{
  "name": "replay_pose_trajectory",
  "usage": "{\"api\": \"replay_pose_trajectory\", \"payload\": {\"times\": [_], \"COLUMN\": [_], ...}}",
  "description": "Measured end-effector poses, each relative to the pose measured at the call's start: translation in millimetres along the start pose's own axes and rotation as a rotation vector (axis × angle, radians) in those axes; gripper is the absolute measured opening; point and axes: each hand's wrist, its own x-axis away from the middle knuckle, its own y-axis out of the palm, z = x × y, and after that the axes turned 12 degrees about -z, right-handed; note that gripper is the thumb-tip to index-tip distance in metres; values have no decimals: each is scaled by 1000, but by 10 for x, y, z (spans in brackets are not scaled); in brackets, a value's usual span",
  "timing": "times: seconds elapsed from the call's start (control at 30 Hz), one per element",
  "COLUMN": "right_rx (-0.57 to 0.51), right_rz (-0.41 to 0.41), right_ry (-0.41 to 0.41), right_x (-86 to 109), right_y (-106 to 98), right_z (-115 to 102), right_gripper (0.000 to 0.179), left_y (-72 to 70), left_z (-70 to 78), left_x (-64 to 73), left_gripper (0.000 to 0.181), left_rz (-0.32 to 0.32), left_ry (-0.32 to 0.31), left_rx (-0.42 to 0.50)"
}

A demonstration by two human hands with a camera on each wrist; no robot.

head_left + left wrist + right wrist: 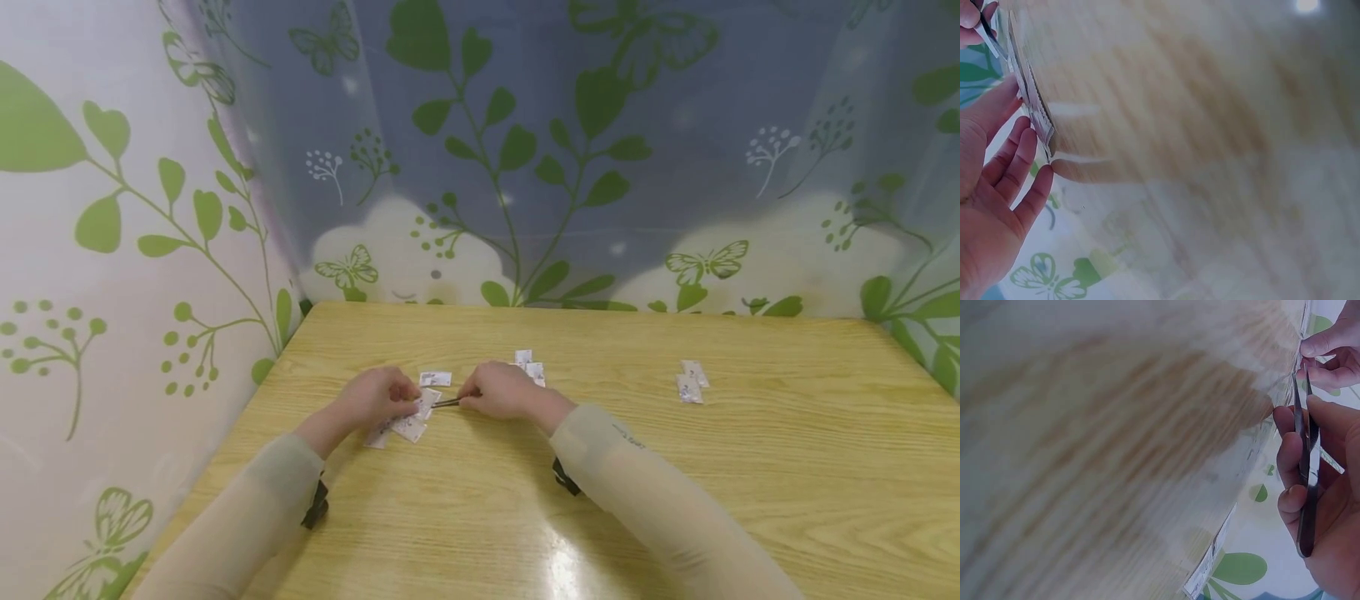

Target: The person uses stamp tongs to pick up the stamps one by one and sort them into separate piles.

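Note:
Thin dark tweezers (1310, 487) are gripped in my right hand (504, 390), their tips pointing left toward a small flat printed packet (428, 402). My left hand (378, 394) pinches that packet at its left side, thumb and fingertips on it. Beneath and in front of the left hand, more packets (408, 429) overlap on the table. One packet (435, 379) lies just behind the two hands. In the right wrist view the tweezer tips stand slightly apart, close to the left fingertips; whether they touch the packet I cannot tell.
Everything lies on a wood-grain table (480, 517). A small group of packets (523, 357) sits behind the right hand, partly hidden by it. Farther right lie two overlapping packets (690, 387). A leaf-patterned curtain (525, 167) borders the table's back and left.

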Motion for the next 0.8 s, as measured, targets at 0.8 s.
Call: {"api": "replay_pose_trajectory", "payload": {"times": [0.8], "right_rx": [38], "right_rz": [61], "right_ry": [1], "right_x": [-59], "right_y": [7], "right_z": [-52], "right_gripper": [16], "left_y": [14], "left_z": [-28], "left_x": [0], "left_gripper": [15], "left_rz": [6], "left_ry": [40], "left_rx": [6]}}
